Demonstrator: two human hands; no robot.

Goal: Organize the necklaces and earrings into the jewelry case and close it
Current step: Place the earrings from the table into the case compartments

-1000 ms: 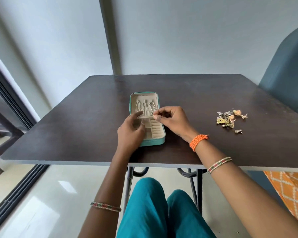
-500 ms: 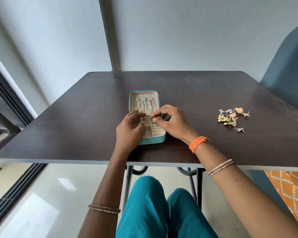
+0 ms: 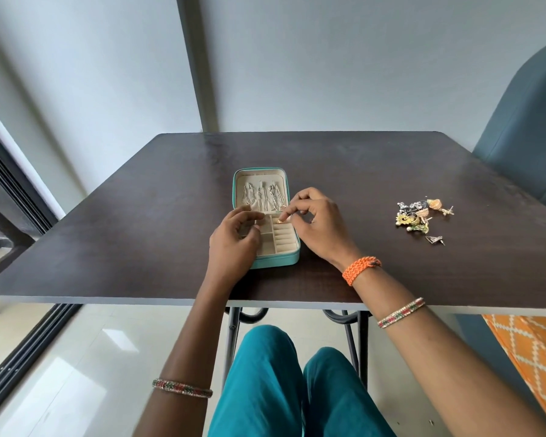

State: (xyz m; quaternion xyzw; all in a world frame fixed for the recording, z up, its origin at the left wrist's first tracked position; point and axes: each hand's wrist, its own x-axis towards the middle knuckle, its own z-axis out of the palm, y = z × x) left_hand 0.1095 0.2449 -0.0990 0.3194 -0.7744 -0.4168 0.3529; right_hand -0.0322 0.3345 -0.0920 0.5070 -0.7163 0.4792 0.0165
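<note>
1. Jewelry case [image 3: 278,263], a small rectangular box with a teal outer shell and a cream lining, lies open flat near the middle of the dark brown wooden tabletop [image 3: 139,234], its lid half on the far side and its tray half toward the person.
2. Silver chain necklaces [image 3: 264,197] hang in about 3 strands down the cream lining of the lid half.
3. Tray half holds small square compartments on its left and a column of ribbed ring rolls on its right.
4. Right hand [image 3: 316,225] reaches over the right edge of the case; its grip is a pinch of thumb and forefinger on a small gold-coloured earring [image 3: 279,220], held just over the top of the ribbed rolls, while the other fingers curl loosely.
5. Left hand [image 3: 234,241] rests against the left side of the tray half, fingers curled in over its near-left compartments; whether its grip holds anything I cannot tell.
6. Loose pile of mixed earrings [image 3: 418,216], gold, silver, green and peach in colour, lies on the tabletop well apart from the case, to its right.
7. Right forearm carries an orange braided wristband [image 3: 360,269] and a thin beaded bangle; the left forearm carries 1 similar bangle.
</note>
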